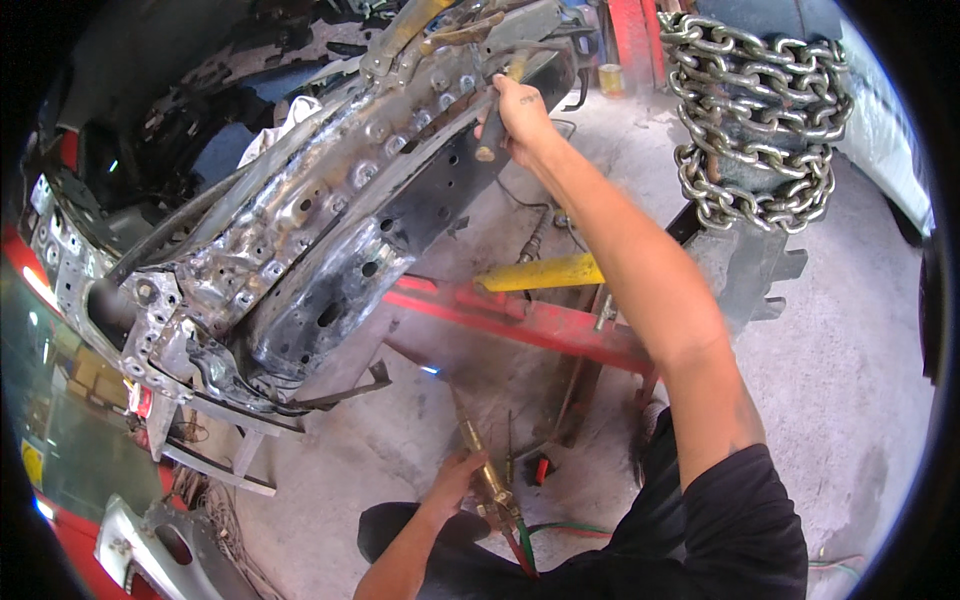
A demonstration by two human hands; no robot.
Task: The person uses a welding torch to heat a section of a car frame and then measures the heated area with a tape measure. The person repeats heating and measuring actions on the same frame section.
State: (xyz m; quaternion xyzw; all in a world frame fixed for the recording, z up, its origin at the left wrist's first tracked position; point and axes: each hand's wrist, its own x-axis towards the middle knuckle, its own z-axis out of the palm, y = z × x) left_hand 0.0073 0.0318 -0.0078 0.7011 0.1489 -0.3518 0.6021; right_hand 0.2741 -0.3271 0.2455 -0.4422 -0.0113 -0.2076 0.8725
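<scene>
My L hand (457, 482): fingers round brass torch (493, 478), flame (430, 370) angled away, prob. for safety; R hand (522, 110): fingers clenched on dark tool (491, 133) nr blk beam (425, 212), prob. for control.

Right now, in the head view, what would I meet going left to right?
Curved silver panel → left hand holding a brass torch → right hand gripping a dark-handled tool → thick metal chain.
</scene>
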